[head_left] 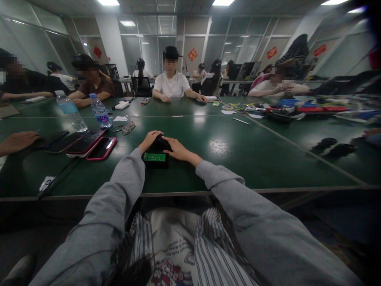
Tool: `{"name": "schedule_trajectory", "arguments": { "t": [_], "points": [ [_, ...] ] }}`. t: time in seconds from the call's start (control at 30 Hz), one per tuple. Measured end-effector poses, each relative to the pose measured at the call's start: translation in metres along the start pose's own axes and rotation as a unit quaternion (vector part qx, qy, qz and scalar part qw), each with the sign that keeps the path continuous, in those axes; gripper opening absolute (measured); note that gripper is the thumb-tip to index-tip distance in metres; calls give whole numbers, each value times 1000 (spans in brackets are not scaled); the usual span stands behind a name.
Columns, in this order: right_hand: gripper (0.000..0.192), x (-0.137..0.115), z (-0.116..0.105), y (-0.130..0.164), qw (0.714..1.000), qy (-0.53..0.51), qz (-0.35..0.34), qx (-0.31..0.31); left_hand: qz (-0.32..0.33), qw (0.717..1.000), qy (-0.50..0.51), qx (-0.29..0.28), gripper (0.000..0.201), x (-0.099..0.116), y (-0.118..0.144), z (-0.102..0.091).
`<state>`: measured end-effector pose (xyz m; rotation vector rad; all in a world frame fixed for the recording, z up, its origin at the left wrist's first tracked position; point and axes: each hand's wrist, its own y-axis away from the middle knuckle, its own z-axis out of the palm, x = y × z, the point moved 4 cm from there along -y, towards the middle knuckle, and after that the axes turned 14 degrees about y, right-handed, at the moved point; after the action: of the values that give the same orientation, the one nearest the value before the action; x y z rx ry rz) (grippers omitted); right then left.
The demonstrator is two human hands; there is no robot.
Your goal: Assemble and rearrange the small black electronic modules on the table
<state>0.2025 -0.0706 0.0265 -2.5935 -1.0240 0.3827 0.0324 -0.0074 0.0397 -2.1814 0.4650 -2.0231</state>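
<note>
A small black case (pixel 163 163) rests on the green table near its front edge, with a green circuit board (pixel 154 157) showing in its near part. Behind the board is a dark part of the case, partly covered by my fingers. My left hand (pixel 150 140) grips that dark part from the left and over its top. From the right, my right hand (pixel 178 151) holds the same part, its fingers reaching toward the left fingertips and its thumb lower, near the board. The undersides of both hands are hidden.
Phones (pixel 102 148) lie to the left, with a cable (pixel 61 171). Beyond them stand two water bottles (pixel 100 111). A pen (pixel 241 121) lies farther off; wires and parts (pixel 285 109) are heaped at the right. A co-worker's hand (pixel 22 142) rests at far left; other people sit around.
</note>
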Motion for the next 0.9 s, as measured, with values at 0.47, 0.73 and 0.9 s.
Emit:
{"name": "schedule_trajectory", "arguments": {
  "t": [0.47, 0.73, 0.9],
  "points": [
    [72, 3, 4, -1, 1000, 2, -8, 4, 9, 1000, -21, -5, 31, -4, -4, -1],
    [72, 2, 3, -1, 1000, 0, -4, 1, 13, 1000, -25, -8, 34, -2, -2, -2],
    [71, 2, 4, -1, 1000, 7, -4, 0, 15, 999, -30, -12, 34, -2, -1, -1]
  ]
}}
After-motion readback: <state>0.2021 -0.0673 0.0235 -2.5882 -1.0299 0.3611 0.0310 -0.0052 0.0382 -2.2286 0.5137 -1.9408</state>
